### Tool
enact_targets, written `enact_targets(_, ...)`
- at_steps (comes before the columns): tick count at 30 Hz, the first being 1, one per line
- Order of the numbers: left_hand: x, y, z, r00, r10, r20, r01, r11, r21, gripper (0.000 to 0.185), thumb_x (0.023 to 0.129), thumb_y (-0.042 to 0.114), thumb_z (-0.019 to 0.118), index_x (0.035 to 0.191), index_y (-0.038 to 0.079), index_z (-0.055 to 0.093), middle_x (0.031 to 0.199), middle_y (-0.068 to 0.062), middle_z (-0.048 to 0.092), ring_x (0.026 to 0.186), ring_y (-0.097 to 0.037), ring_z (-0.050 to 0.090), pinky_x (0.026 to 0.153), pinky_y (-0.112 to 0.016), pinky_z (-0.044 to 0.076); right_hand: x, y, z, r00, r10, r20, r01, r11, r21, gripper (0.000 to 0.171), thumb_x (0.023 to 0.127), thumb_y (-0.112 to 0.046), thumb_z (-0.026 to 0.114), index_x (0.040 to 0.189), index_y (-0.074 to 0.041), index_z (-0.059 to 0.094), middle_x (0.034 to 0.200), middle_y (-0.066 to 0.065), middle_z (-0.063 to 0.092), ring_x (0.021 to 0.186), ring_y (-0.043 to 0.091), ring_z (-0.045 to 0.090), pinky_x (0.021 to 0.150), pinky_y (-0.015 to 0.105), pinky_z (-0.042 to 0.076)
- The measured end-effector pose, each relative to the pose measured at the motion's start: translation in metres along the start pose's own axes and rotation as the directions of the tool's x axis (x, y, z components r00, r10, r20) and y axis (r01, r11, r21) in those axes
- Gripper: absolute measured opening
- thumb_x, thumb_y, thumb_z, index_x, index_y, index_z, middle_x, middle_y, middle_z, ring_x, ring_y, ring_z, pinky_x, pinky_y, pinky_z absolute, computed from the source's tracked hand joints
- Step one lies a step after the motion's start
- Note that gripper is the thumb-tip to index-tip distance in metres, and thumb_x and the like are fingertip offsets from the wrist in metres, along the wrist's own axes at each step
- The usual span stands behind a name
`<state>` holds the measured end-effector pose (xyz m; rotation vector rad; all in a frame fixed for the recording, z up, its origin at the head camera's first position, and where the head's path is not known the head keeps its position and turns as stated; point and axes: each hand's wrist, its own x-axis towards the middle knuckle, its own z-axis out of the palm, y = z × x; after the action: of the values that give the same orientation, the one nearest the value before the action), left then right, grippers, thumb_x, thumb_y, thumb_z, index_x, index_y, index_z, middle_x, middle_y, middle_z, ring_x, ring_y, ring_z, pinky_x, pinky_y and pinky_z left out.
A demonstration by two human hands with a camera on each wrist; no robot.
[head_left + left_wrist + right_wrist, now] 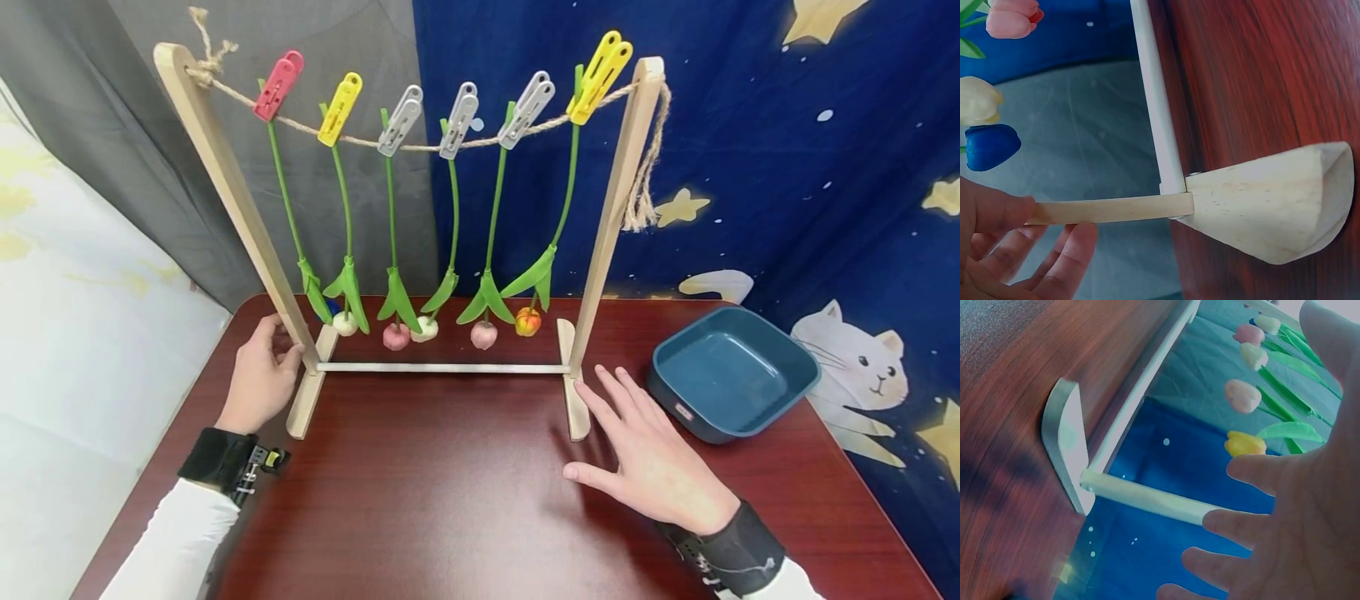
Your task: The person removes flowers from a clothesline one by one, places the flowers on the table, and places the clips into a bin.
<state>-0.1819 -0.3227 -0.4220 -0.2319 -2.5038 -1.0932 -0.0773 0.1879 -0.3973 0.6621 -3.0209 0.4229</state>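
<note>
A wooden rack point(615, 217) stands on the table, with a twine rope point(420, 148) strung between its two posts. Several artificial tulips hang upside down from the rope, including a pale pink tulip point(483, 335) and an orange tulip point(528, 322). Plastic clothespins clip their stems, among them a red clothespin point(278, 86). At the left post, my left hand point(262, 375) pinches the wood low down between thumb and fingers; a blue tulip point(992, 147) hangs close by. My right hand point(652, 458) is spread, palm down, fingertips beside the right post's foot point(576, 412).
A dark blue plastic basin point(663, 392) stands at the right, just beyond my right hand. The reddish-brown table point(442, 500) extends in front of the rack. Grey and dark blue curtains point(727, 100) hang behind. A white rod point(442, 367) joins the two posts near the bottom.
</note>
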Motion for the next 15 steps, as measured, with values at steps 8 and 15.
enact_targets(8,-0.002,0.016,0.013,1.0,-0.01,0.03,0.012,0.998,-0.064,0.044,0.099,-0.013,0.061,0.142,-0.01,0.047,0.122,-0.029,0.062,0.108,-0.043,0.069,0.076,-0.001,0.043,0.001,0.001,0.002,1.0,-0.007,0.007,0.007,1.0,0.017,0.106,0.087,-0.083,0.063,0.168,-0.021,0.033,0.173,0.016,0.024,0.16,0.042,0.015,0.123,0.063,0.026)
enact_targets(15,-0.003,0.029,0.023,0.997,-0.031,0.069,0.036,0.997,-0.075,0.045,0.1,-0.01,0.062,0.142,-0.009,0.047,0.125,-0.028,0.062,0.11,-0.041,0.07,0.081,-0.019,0.055,0.001,0.001,0.003,1.0,-0.013,0.013,0.013,1.0,0.008,0.105,0.088,-0.084,0.061,0.167,-0.021,0.035,0.173,0.018,0.023,0.16,0.043,0.016,0.123,0.062,0.025)
